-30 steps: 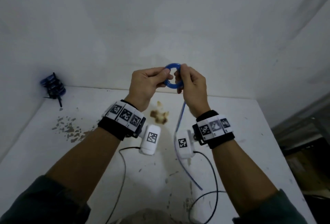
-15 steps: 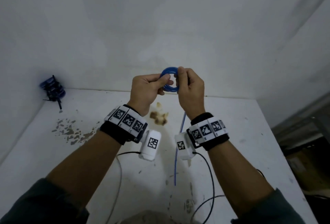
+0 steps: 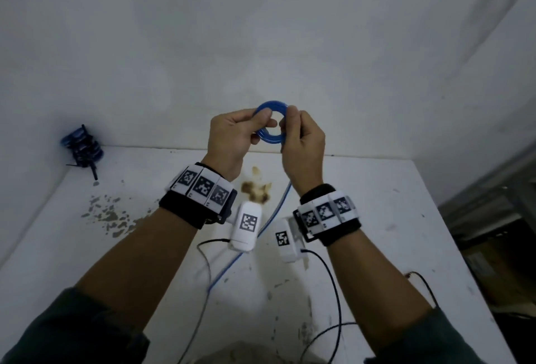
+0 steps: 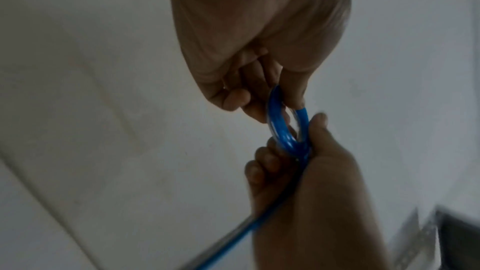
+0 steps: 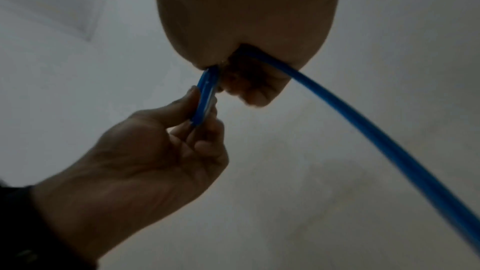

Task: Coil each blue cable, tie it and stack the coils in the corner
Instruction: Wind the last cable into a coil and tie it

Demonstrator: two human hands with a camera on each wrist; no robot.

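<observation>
While a small ring of glossy blue plastic-sheathed cable (image 3: 270, 125) is held up in the air above the white, stained counter (image 3: 377, 218), both hands pinch it from opposite sides. The left hand (image 3: 232, 140) grips the ring's left edge between thumb and curled fingers; the right hand (image 3: 303, 146) closes thumb and fingers on its right edge, where the turns bunch together. From under the right palm the loose tail of the blue cable (image 3: 261, 230) drops between the wrists, passes behind the white wrist-camera pod (image 3: 246, 226) on the left arm and ends above the counter near the person's body.

The step in hand looks to be winding, with tying not yet begun. To do it well, the left hand should probably hold the finished turns flat and together, as the left wrist view shows them lying side by side (image 4: 285, 126), while the right hand feeds each fresh loop at the same width as the ring. Letting the tail slide through the right fingers, rather than dragging it, should keep twist from building and springing the coil open. The tail seems short, so enough of it may need saving if the end is to wrap the ring.

Well apart, in the far left corner against the grey wall (image 3: 261, 30), stands a dark stack of blue tied coils (image 3: 82, 147), black tie ends sticking out; it is too small to count. Thin black leads (image 3: 333, 285) from the wrist cameras trail across the counter, beside a brown stain (image 3: 256, 189).
</observation>
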